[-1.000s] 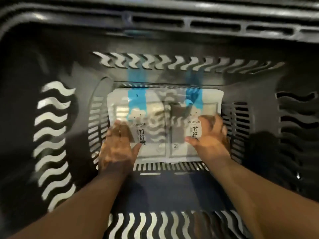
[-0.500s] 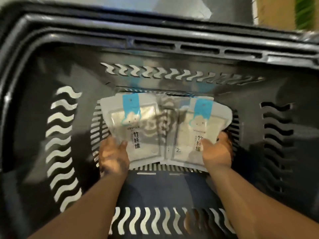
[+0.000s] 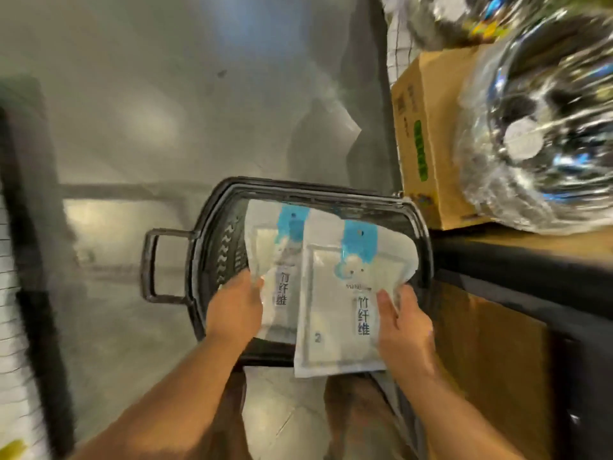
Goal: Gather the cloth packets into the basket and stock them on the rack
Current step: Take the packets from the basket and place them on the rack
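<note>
Two clear cloth packets with blue header tabs are held up above the black basket [image 3: 205, 247], which stands on the floor. My left hand [image 3: 235, 307] grips the left packet [image 3: 268, 254] by its lower left edge. My right hand [image 3: 403, 323] grips the right packet [image 3: 338, 293] by its lower right edge, thumb on the front. The right packet overlaps the left one. The basket's inside is mostly hidden behind the packets.
A basket handle [image 3: 149, 263] sticks out to the left. A dark shelf edge [image 3: 517, 270] runs along the right, carrying a cardboard box [image 3: 428, 137] and shiny wrapped goods [image 3: 544, 127]. Grey floor [image 3: 166, 111] lies ahead and left. A dark rack post [image 3: 33, 260] stands at far left.
Both hands have lifted the two packets up out of the basket's bottom. The view has pulled back and risen, showing the floor and the shelf at right.
</note>
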